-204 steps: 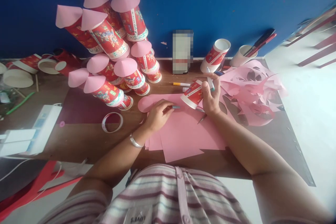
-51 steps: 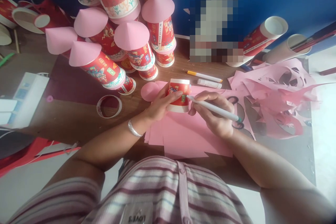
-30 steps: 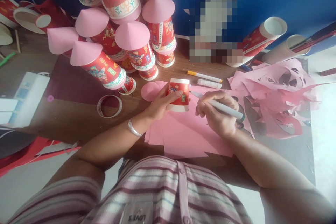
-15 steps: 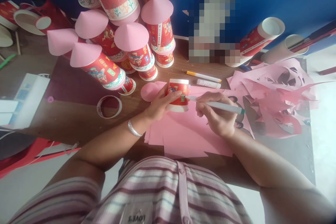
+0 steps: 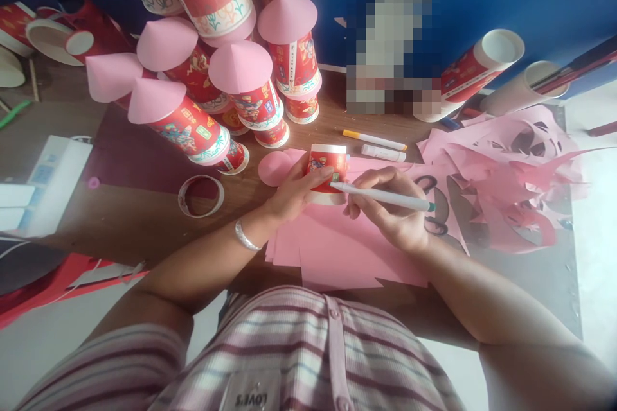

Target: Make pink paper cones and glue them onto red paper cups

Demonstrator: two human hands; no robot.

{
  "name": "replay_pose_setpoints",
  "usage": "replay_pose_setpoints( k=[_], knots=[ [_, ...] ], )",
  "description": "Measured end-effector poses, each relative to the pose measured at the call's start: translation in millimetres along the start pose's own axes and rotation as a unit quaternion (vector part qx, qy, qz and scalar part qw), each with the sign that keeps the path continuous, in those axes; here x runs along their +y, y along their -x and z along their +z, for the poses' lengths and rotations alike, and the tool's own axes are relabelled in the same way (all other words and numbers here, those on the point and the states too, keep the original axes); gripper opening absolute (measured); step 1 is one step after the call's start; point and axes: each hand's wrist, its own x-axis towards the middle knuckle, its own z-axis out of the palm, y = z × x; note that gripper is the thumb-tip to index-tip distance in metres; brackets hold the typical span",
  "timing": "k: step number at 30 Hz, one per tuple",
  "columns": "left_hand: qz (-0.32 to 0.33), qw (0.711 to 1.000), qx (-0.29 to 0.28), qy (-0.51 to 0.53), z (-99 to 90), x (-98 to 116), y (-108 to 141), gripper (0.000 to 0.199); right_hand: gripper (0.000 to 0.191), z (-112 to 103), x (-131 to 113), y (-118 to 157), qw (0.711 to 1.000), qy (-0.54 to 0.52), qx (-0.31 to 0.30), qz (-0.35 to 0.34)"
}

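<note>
My left hand is wrapped round a small red paper cup with white bands at its top and bottom. The thumb lies across the cup's printed front. In my right hand is a white marker with a green end, its tip at the front of the cup. Under both hands lie sheets of pink paper. Beyond them are an orange-ended marker and a capped white marker.
Red cup towers with pink cone tops, one cone nearest, stand at the back left. A paper ring lies left of my hand. Pink scraps and scissors are on the right, below a red tube.
My right hand has shifted slightly left and down, bringing the marker's tip further left over the cup. My left hand keeps its hold on the cup.
</note>
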Motion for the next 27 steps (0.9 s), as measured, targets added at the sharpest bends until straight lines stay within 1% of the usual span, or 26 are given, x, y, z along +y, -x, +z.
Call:
replay_pose_setpoints(
  k=[3,6,9,11,14,18,23,27],
  knots=[
    [-0.007,1.0,-0.018,0.001,1.2,1,0,0.029,0.01,-1,-5,4,0.994,0.097,-0.024,-0.039],
    [-0.013,1.0,-0.008,0.017,2.3,2,0,0.033,0.012,-3,-7,8,0.981,0.177,-0.047,-0.064],
    [-0.012,1.0,-0.004,0.02,2.7,2,0,0.038,0.016,-2,-7,12,0.97,0.222,-0.032,-0.096],
    [-0.01,1.0,0.0,0.017,2.9,2,-1,0.038,0.021,-1,-7,13,0.967,0.232,-0.013,-0.103],
    [-0.011,1.0,0.004,0.016,3.4,2,-1,0.035,0.025,0,-7,14,0.971,0.223,-0.002,-0.092],
    [-0.016,1.0,0.003,0.024,4.0,2,-1,0.037,0.021,-2,-7,13,0.97,0.23,-0.015,-0.079],
    [-0.014,1.0,-0.001,0.022,4.2,2,0,0.04,0.022,-1,-7,13,0.963,0.251,0.012,-0.092],
    [-0.013,1.0,-0.004,0.023,4.5,3,0,0.038,0.021,1,-7,10,0.961,0.255,0.009,-0.11]
  ],
)
